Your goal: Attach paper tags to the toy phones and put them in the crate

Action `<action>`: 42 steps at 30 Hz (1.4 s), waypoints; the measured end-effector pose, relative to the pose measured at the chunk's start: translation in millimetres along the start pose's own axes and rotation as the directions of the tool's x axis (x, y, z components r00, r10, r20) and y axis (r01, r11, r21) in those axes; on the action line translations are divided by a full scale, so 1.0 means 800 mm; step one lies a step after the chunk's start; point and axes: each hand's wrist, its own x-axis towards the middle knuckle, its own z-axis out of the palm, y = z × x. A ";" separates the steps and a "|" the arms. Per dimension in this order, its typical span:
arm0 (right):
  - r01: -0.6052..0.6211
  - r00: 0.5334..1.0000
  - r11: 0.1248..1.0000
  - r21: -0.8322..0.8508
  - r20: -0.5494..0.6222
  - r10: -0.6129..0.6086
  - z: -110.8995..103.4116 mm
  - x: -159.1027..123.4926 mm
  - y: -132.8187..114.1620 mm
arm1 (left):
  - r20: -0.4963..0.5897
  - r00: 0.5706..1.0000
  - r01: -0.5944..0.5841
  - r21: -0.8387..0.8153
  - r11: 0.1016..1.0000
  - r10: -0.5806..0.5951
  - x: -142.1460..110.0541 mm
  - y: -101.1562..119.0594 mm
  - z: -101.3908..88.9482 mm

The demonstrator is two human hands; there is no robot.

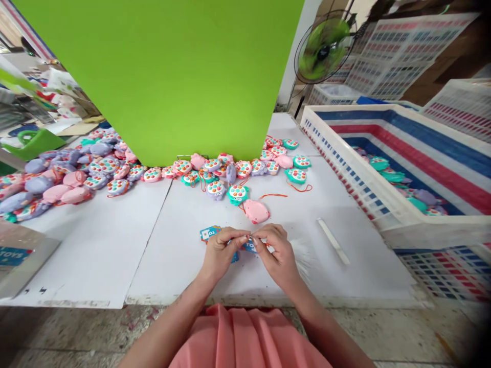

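My left hand and my right hand meet over the table's front middle, thumbs and fingertips pinched together. The thing between the fingertips is too small to make out. Just beneath them shows a blue printed tag, partly covered by the right fingers, with a bit of orange cord beside it. More blue tags lie by my left hand, partly hidden. Beyond the fingers a pink animal-shaped toy rests face down. Behind it sits a green toy with coloured buttons, face up.
A heap of pink, purple and green toys spreads along the left and back. An upright green panel stands behind. At right are a white strip and a lined white crate holding toys. A fan stands beyond.
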 end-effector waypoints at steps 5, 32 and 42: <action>0.032 0.999 0.998 -0.055 0.023 -0.031 0.000 0.000 -0.002 | 0.016 0.998 -0.068 0.026 0.997 0.068 -0.002 -0.004 -0.001; 0.038 0.997 0.996 -0.079 0.064 -0.033 -0.005 -0.002 -0.006 | 0.099 0.995 -0.029 0.105 0.994 0.018 -0.003 0.004 -0.006; 0.054 0.998 0.997 -0.053 0.018 -0.053 -0.002 -0.004 -0.007 | 0.129 0.988 0.078 0.096 0.992 -0.090 -0.002 0.015 -0.009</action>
